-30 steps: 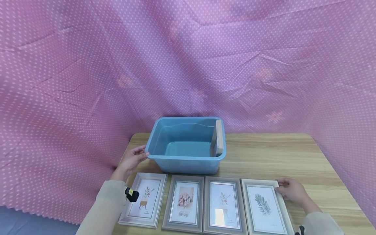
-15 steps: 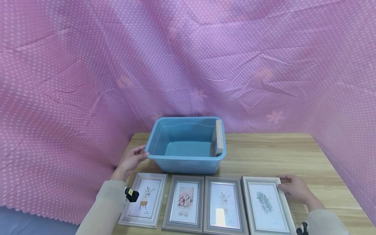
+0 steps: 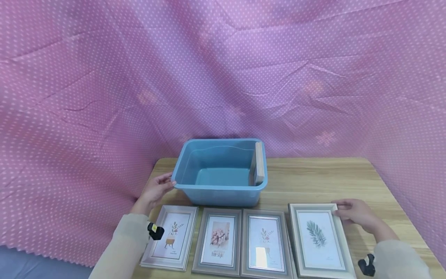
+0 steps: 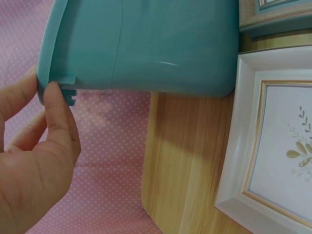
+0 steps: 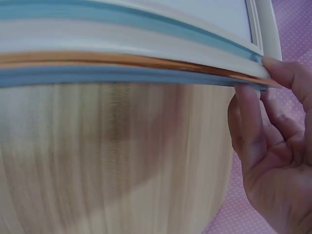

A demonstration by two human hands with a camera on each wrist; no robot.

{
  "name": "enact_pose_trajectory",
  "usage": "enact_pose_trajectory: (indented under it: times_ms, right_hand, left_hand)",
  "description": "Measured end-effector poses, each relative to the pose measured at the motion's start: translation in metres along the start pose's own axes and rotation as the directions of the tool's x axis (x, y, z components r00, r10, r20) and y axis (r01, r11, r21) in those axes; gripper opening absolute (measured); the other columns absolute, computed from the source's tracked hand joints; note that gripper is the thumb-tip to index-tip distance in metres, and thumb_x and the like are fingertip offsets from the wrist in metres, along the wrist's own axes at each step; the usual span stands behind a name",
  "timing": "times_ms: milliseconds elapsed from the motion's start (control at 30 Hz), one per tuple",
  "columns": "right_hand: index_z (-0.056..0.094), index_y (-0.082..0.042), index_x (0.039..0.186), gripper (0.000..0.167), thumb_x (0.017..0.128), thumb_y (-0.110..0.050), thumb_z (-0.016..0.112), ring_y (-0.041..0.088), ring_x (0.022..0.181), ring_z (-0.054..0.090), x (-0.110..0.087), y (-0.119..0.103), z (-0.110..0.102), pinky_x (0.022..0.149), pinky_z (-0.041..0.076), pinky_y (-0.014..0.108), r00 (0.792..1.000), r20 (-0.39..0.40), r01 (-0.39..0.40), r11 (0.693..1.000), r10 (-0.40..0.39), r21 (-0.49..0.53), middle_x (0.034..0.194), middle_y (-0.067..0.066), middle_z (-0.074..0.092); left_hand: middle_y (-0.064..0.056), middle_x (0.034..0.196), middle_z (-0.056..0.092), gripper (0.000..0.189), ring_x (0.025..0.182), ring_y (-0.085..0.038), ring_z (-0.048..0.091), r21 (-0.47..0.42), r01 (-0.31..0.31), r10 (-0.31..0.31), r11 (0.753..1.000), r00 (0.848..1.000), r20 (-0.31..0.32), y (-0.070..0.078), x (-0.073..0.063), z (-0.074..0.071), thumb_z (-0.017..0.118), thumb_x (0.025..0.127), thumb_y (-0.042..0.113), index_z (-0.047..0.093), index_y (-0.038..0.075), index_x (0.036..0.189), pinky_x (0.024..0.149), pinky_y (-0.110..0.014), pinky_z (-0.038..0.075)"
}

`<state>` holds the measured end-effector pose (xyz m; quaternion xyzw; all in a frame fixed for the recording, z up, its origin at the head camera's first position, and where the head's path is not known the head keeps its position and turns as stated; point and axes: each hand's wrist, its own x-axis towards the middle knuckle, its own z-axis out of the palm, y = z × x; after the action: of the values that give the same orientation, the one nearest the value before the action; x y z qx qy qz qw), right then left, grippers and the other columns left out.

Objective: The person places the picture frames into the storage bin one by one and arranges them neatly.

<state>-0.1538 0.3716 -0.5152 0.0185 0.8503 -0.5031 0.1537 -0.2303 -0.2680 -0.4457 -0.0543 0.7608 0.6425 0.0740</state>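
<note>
A blue plastic bin (image 3: 219,195) stands at the back of the wooden table. My left hand (image 3: 155,192) pinches the rim at its left front corner; the left wrist view shows thumb and fingers on either side of that rim (image 4: 46,53). My right hand (image 3: 359,215) grips the upper right corner of a cream picture frame with a green leaf print (image 3: 319,240). In the right wrist view the thumb lies on top of this picture frame (image 5: 146,41) and fingers are beneath it. Its near side looks raised off the table there.
To the left of the leaf frame lie a silver vase-print frame (image 3: 266,242), a silver flower-photo frame (image 3: 218,242) and a white frame (image 3: 170,237). Another frame (image 3: 259,162) stands upright inside the bin's right end. A pink dotted cloth (image 3: 223,77) hangs behind and around the table (image 3: 313,182).
My right hand has moved up and to the right, lifting the leaf-print frame, which has shifted away from the silver one beside it. The left hand stays on the bin's rim.
</note>
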Motion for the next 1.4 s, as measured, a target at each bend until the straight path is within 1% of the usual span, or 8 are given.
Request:
enact_pose_trajectory:
  times_ms: [167,367,500,733,1000,1133,1233,1400]
  right_hand:
    - [0.044,0.015,0.130,0.063,0.088,-0.024,0.070,0.029,0.098,0.064,-0.002,-0.007,-0.007,0.076,0.058,0.036,1.000,-0.008,0.028,1.000,-0.028,-0.008,0.118,0.028,0.059]
    - [0.046,0.014,0.130,0.062,0.088,-0.025,0.070,0.027,0.093,0.066,-0.005,-0.017,-0.012,0.077,0.058,0.036,0.999,-0.025,0.040,0.999,-0.040,-0.003,0.114,0.026,0.062]
    - [0.045,0.014,0.131,0.061,0.091,-0.028,0.066,0.031,0.094,0.066,-0.007,-0.024,-0.015,0.079,0.057,0.039,0.998,-0.023,0.052,0.999,-0.052,-0.004,0.114,0.026,0.062]
    - [0.045,0.011,0.132,0.059,0.094,-0.030,0.062,0.034,0.094,0.066,-0.007,-0.035,-0.023,0.087,0.053,0.049,0.997,-0.016,0.075,0.997,-0.075,-0.006,0.115,0.025,0.062]
    - [0.047,0.011,0.129,0.054,0.094,-0.027,0.062,0.020,0.092,0.066,-0.006,-0.050,-0.038,0.079,0.057,0.033,0.990,-0.043,0.131,0.991,-0.131,-0.005,0.115,0.022,0.062]
    - [0.051,0.013,0.120,0.045,0.093,-0.021,0.064,0.011,0.088,0.064,-0.007,-0.058,-0.044,0.077,0.057,0.031,0.984,-0.080,0.161,0.987,-0.158,0.024,0.105,0.005,0.066]
    - [0.051,0.014,0.115,0.040,0.092,-0.015,0.065,0.008,0.085,0.064,-0.009,-0.067,-0.047,0.075,0.058,0.029,0.972,-0.122,0.205,0.978,-0.199,0.031,0.097,-0.005,0.065]
    - [0.051,0.015,0.119,0.046,0.091,-0.018,0.067,0.005,0.082,0.064,-0.014,-0.086,-0.049,0.073,0.057,0.024,0.952,-0.184,0.241,0.970,-0.245,-0.045,0.094,-0.005,0.066]
  left_hand:
    - [-0.027,0.131,0.047,0.051,0.101,-0.014,0.059,0.006,0.003,-0.003,1.000,1.000,-0.003,0.000,-0.001,-0.001,0.060,0.093,0.005,0.041,-0.004,0.139,0.094,-0.028,0.049]
    - [-0.027,0.131,0.048,0.051,0.099,-0.012,0.059,0.010,-0.004,0.004,1.000,1.000,0.003,0.000,-0.003,-0.002,0.061,0.093,0.005,0.041,-0.005,0.140,0.097,-0.032,0.048]
    - [-0.027,0.130,0.047,0.052,0.098,-0.011,0.060,-0.005,-0.007,0.007,1.000,1.000,0.008,-0.002,-0.002,-0.002,0.061,0.093,0.005,0.040,-0.005,0.139,0.099,-0.035,0.045]
    - [-0.026,0.131,0.048,0.054,0.101,-0.014,0.059,0.008,-0.001,0.001,1.000,1.000,-0.005,-0.002,-0.002,-0.002,0.063,0.092,0.007,0.041,-0.004,0.140,0.092,-0.026,0.050]
    - [-0.026,0.132,0.047,0.053,0.105,-0.017,0.058,0.002,0.011,-0.011,1.000,1.000,-0.009,-0.001,-0.001,-0.001,0.062,0.091,0.004,0.041,-0.002,0.140,0.091,-0.025,0.050]
    - [-0.025,0.132,0.047,0.053,0.108,-0.020,0.057,0.017,0.009,-0.009,1.000,1.000,-0.010,-0.001,-0.002,-0.001,0.062,0.092,0.005,0.042,-0.002,0.140,0.092,-0.025,0.050]
    - [-0.025,0.132,0.047,0.052,0.109,-0.020,0.057,0.021,0.007,-0.007,1.000,1.000,-0.010,-0.001,-0.003,-0.002,0.063,0.092,0.006,0.042,-0.001,0.140,0.092,-0.026,0.050]
    - [-0.026,0.131,0.048,0.052,0.104,-0.017,0.060,0.004,0.002,-0.002,1.000,1.000,-0.003,-0.001,-0.004,-0.002,0.063,0.091,0.006,0.044,-0.002,0.139,0.092,-0.027,0.050]
